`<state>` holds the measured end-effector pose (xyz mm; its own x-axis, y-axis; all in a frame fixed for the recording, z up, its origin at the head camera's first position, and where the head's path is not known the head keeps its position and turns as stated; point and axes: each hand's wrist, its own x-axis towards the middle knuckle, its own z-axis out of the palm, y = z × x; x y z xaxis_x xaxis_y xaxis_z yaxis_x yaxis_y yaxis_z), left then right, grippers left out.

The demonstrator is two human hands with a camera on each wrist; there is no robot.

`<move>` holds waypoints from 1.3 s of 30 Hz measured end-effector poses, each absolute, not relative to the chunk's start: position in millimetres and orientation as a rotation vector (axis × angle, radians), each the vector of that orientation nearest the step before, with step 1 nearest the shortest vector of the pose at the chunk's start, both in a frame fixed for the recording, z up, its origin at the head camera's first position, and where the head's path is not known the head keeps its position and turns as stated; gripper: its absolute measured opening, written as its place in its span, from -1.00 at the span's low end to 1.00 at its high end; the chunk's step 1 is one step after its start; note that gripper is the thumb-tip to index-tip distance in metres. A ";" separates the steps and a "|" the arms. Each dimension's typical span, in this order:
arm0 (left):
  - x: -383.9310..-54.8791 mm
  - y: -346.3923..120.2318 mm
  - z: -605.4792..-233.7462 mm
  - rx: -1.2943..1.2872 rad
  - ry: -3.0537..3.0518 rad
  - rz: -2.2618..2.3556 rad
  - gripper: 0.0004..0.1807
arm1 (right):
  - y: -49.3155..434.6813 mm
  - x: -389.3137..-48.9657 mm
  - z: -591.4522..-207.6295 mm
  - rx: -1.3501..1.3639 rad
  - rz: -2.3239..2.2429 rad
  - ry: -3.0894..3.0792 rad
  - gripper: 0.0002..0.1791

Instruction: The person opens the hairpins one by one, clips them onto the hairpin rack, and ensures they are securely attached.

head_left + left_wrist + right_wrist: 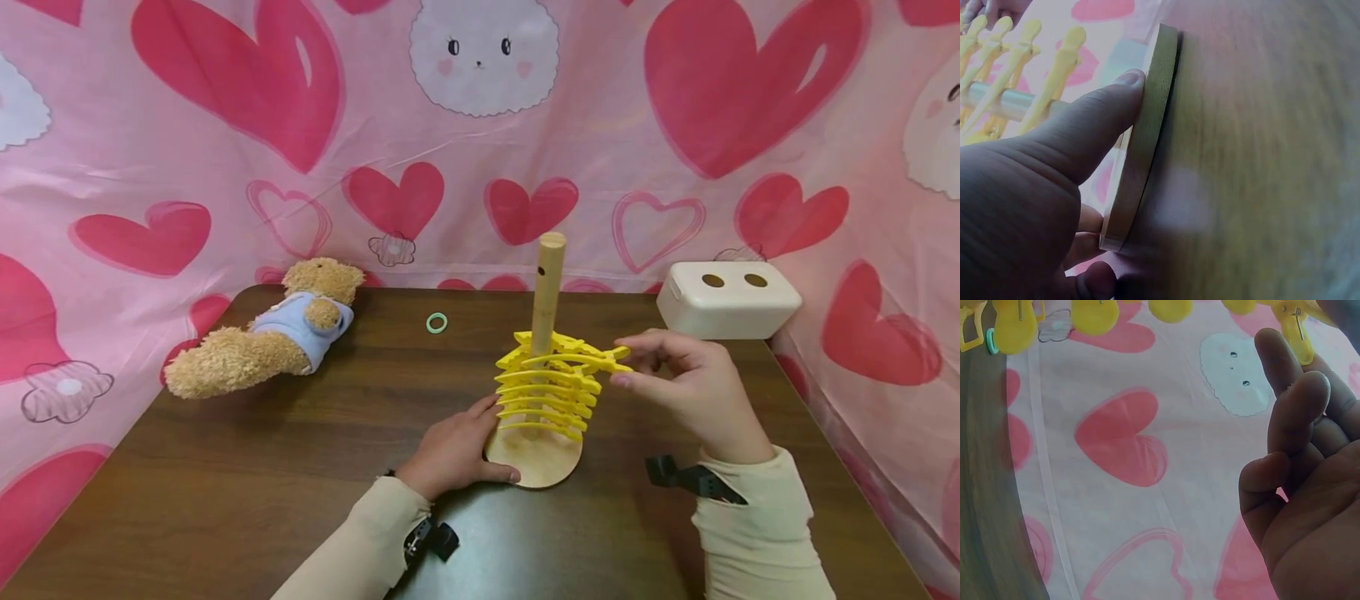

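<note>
A round wooden base (pixel 536 465) carries an upright wooden post (pixel 548 287). Several yellow plastic spring clips (pixel 551 398) are stacked one above another around the post. My left hand (pixel 459 448) holds the base by its rim, thumb at the front and fingers on the left side; in the left wrist view the thumb (pixel 1100 119) presses the rim. With thumb and fingertips, my right hand (pixel 690 392) pinches the handle end of a top yellow clip (pixel 577 360). In the right wrist view, a clip handle (pixel 1300 347) shows between the fingers.
To the left lies a teddy bear (pixel 296 333) in a blue top. A small green ring (pixel 437 322) is on the table behind the stand. A white box (pixel 727 304) with two round holes stands at the back right. Heart-patterned cloth (pixel 457 142) hangs behind the table.
</note>
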<state>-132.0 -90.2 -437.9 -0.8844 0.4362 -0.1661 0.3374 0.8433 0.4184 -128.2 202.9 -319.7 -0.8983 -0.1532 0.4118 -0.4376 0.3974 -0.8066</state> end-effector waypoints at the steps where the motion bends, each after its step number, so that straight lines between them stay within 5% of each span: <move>1: -131.8 -90.0 -437.6 0.588 2.768 0.558 0.15 | 202.4 -128.3 -319.4 0.519 1.498 -2.391 -0.65; 39: -128.7 -87.4 -432.1 0.646 2.767 0.505 0.15 | 186.5 -126.2 -318.6 0.555 1.589 -2.411 -0.71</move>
